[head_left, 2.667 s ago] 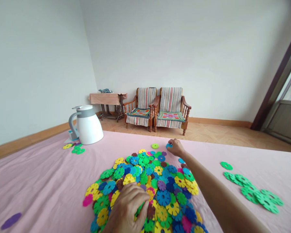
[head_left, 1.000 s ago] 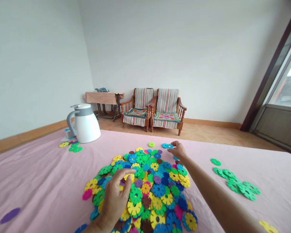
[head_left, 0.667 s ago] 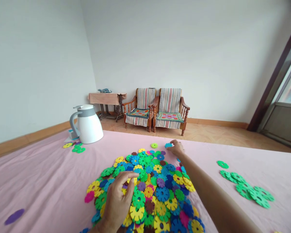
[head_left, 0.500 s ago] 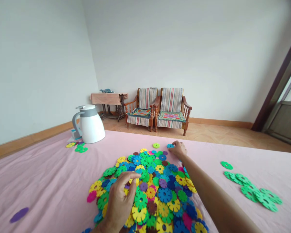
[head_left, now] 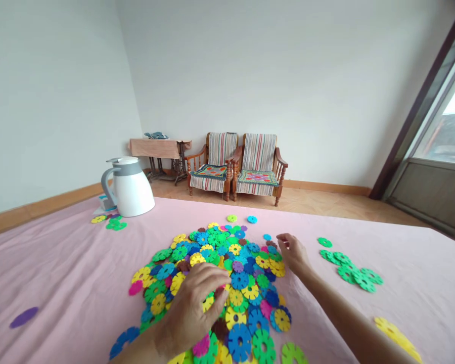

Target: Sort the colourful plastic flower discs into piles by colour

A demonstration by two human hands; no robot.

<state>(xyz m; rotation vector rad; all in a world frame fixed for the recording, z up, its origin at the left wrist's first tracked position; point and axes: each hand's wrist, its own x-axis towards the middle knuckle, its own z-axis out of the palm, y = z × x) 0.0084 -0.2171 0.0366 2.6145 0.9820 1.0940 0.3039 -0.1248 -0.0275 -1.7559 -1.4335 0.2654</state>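
Observation:
A heap of flat, notched plastic discs (head_left: 239,280) in green, blue, yellow, purple, pink and brown lies before me. My left hand (head_left: 197,306) hovers over the heap's near left part, its fingers loosely curved and the thumb apart, with nothing visible in it. At the far right edge of the heap is my right hand (head_left: 293,253), fingers stretched toward a small blue disc (head_left: 267,237) and some brown ones. I see nothing between those fingers. Beyond the heap, a lime disc (head_left: 232,218) and a blue disc (head_left: 252,219) lie singly on the pink cloth (head_left: 72,263).
Green discs (head_left: 348,273) are grouped at the right, with yellow discs (head_left: 396,336) beside my right forearm. A white jug (head_left: 133,189) stands at the back left near a few discs. One purple disc (head_left: 24,317) lies far left. Two wooden armchairs (head_left: 258,164) stand beyond.
My right hand has let go of the blue disc beyond the heap and moved back toward the heap's right edge. The view has turned right, and yellow discs now show at lower right.

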